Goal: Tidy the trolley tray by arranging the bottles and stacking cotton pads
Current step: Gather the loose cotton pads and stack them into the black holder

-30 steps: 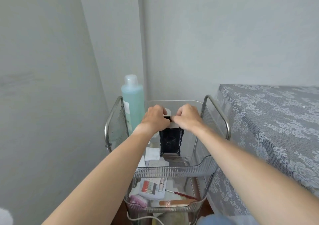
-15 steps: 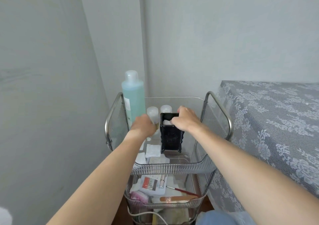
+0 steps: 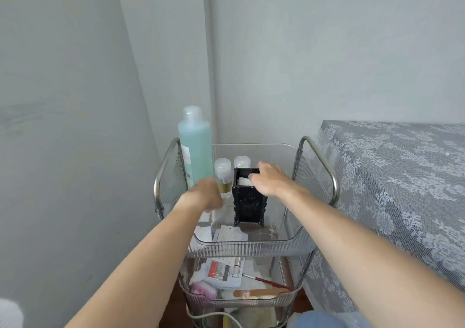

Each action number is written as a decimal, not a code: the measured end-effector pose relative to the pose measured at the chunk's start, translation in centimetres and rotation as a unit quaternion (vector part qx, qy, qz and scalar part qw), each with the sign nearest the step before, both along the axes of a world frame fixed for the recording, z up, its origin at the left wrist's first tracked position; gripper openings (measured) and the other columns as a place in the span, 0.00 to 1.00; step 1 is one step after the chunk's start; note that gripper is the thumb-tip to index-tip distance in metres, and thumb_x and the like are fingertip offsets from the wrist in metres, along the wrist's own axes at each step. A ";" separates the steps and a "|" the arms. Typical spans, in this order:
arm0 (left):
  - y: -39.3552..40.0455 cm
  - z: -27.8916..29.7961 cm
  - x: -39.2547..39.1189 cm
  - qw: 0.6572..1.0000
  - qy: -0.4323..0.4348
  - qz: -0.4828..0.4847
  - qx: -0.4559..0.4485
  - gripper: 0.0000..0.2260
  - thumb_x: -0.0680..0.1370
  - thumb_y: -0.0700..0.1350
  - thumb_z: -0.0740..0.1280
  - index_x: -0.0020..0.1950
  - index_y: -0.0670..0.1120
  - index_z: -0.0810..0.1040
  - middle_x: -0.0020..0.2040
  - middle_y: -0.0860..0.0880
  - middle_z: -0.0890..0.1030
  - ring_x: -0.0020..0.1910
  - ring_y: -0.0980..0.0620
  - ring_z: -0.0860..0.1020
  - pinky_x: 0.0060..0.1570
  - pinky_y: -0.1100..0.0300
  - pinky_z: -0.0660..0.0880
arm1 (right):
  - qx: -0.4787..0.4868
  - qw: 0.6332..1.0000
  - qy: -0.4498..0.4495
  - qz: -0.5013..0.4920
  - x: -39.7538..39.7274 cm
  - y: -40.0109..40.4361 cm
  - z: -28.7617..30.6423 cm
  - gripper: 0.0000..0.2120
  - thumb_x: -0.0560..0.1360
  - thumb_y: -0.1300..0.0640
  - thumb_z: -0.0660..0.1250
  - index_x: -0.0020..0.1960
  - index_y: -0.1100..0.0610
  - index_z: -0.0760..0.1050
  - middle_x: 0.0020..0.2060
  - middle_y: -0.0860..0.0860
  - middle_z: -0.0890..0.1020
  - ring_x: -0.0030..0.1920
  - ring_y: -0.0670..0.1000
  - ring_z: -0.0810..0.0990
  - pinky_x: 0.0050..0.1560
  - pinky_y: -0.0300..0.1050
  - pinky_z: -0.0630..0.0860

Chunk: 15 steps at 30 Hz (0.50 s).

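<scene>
A clear top tray (image 3: 251, 249) of the metal trolley holds a tall blue bottle (image 3: 195, 151) at the back left and two small clear-capped bottles (image 3: 222, 174) (image 3: 242, 162) beside it. A black ornate holder (image 3: 247, 204) stands mid-tray with white cotton pads (image 3: 242, 181) in its mouth. My right hand (image 3: 270, 183) grips the holder's top right rim, thumb on the pads. My left hand (image 3: 206, 194) reaches down left of the holder, fingers hidden. Loose white pads (image 3: 230, 233) lie on the tray floor in front.
The lower tray (image 3: 239, 300) holds a small box, a red-handled brush, a nail file and a pink item. A table under a grey lace cloth (image 3: 402, 176) stands close on the right. Walls close in behind and on the left.
My left hand has left the holder's top and dropped down and left, toward the tray floor. My right hand stays on the holder's mouth. The small bottles' caps are uncovered.
</scene>
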State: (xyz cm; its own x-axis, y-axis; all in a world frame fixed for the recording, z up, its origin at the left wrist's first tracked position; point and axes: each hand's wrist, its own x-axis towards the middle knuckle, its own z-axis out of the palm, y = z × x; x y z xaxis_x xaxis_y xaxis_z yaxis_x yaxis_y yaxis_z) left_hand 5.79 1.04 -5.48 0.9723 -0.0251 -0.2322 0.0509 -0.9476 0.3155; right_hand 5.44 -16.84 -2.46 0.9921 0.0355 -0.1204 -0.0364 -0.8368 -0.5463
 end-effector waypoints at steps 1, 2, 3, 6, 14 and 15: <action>0.3 0.6 0.2 0.999 -0.019 0.008 -0.042 0.04 0.75 0.38 0.68 0.48 0.40 0.80 0.43 0.45 0.80 0.41 0.47 0.81 0.42 0.56 0.79 | 0.005 1.000 0.005 0.004 0.0 0.0 0.2 0.21 0.72 0.53 0.59 0.64 0.56 0.70 0.58 0.55 0.77 0.57 0.59 0.77 0.58 0.58 0.74; 0.6 1.3 0.3 0.996 -0.041 0.013 -0.084 0.03 0.75 0.38 0.68 0.49 0.43 0.79 0.46 0.44 0.80 0.42 0.47 0.81 0.44 0.56 0.79 | 0.010 1.000 0.008 0.008 0.0 -0.1 0.4 0.21 0.72 0.52 0.61 0.63 0.56 0.70 0.57 0.55 0.77 0.56 0.59 0.77 0.58 0.58 0.74; 0.9 2.1 0.5 0.990 -0.065 0.022 -0.120 0.06 0.75 0.39 0.69 0.51 0.44 0.78 0.48 0.44 0.80 0.44 0.46 0.81 0.46 0.56 0.78 | 0.017 1.000 0.007 0.011 0.0 -0.1 0.6 0.20 0.72 0.52 0.63 0.61 0.58 0.72 0.56 0.57 0.79 0.55 0.59 0.78 0.58 0.58 0.75; 1.1 4.7 0.8 0.972 -0.139 0.020 -0.189 0.07 0.77 0.41 0.67 0.53 0.46 0.81 0.48 0.46 0.81 0.44 0.47 0.80 0.45 0.59 0.74 | 0.071 0.997 -0.005 0.014 0.4 -0.3 1.5 0.20 0.73 0.50 0.67 0.60 0.61 0.75 0.57 0.58 0.80 0.55 0.58 0.78 0.55 0.53 0.75; -1.4 8.9 0.9 0.956 -0.135 -0.106 -0.237 0.14 0.77 0.34 0.62 0.59 0.49 0.75 0.45 0.49 0.79 0.37 0.54 0.80 0.36 0.65 0.74 | 0.180 0.982 -0.040 0.027 1.1 -1.0 4.0 0.16 0.77 0.48 0.65 0.56 0.59 0.79 0.53 0.52 0.81 0.56 0.53 0.78 0.51 0.47 0.71; -1.7 8.9 1.0 0.958 -0.132 -0.114 -0.226 0.15 0.77 0.34 0.63 0.60 0.48 0.76 0.45 0.49 0.80 0.39 0.53 0.79 0.39 0.64 0.74 | 0.174 0.984 -0.036 0.029 1.1 -1.1 4.2 0.17 0.76 0.50 0.67 0.54 0.63 0.79 0.51 0.55 0.82 0.55 0.55 0.79 0.52 0.49 0.73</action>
State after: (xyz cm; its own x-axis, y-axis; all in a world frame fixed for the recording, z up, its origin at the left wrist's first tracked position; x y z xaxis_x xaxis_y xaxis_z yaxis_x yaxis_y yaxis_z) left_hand 6.80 -0.65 3.43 0.9528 -0.2845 0.1060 -0.2798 -0.6876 0.6700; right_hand 6.50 -17.93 1.74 0.9927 0.1188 -0.0202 0.0554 -0.5984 -0.7993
